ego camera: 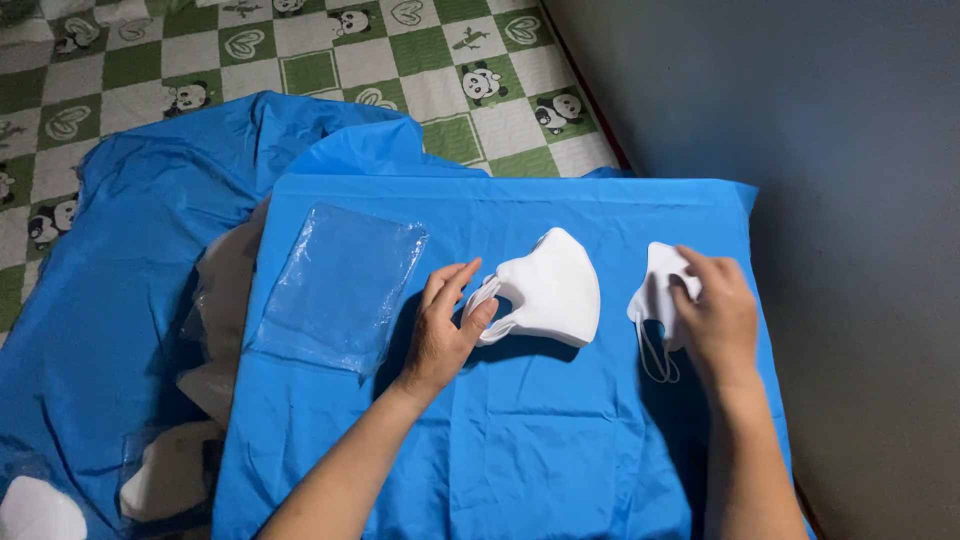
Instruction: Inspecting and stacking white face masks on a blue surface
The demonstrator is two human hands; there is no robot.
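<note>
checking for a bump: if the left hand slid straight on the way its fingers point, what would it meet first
The left hand points up and right, already touching the folded white face mask at its ear loop side. Going on, it would likely push into that mask's body first.

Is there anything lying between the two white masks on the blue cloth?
No. In the head view, only bare blue cloth separates the larger mask from the smaller mask.

The left hand (pixel 440 335) pinches the ear loop side of a white face mask (pixel 548 290) lying on the blue cloth (pixel 520 440). The right hand (pixel 715 320) covers a second white mask (pixel 655 290). A clear plastic bag (pixel 340 285) lies left of the left hand.
</note>
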